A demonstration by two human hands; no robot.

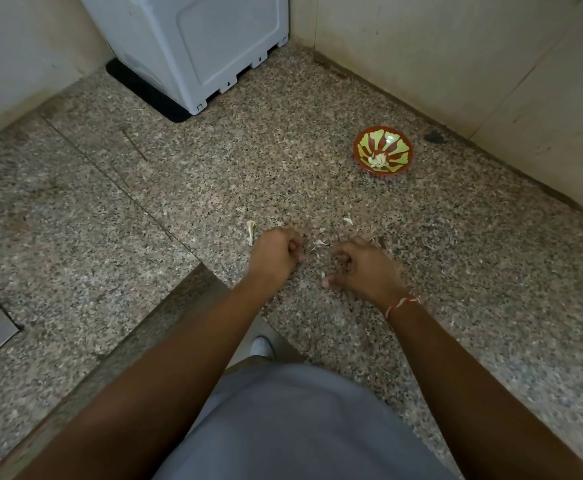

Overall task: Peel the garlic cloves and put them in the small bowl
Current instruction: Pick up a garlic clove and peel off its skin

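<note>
Head view: near the small bowl point(383, 154) holding peeled garlic cloves point(377, 161), left hand point(274, 252) is a closed fist; right hand point(361, 266) curls over the granite counter point(144, 188), grasp unclear.

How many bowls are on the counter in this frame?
1. A small round red bowl with a green petal pattern sits on the speckled granite counter near the right wall, beyond the right hand, with peeled garlic cloves inside. None appears hidden.

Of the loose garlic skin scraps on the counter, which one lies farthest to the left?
The long pale scrap just left of the left hand. The other scraps lie between the hands or toward the bowl.
</note>
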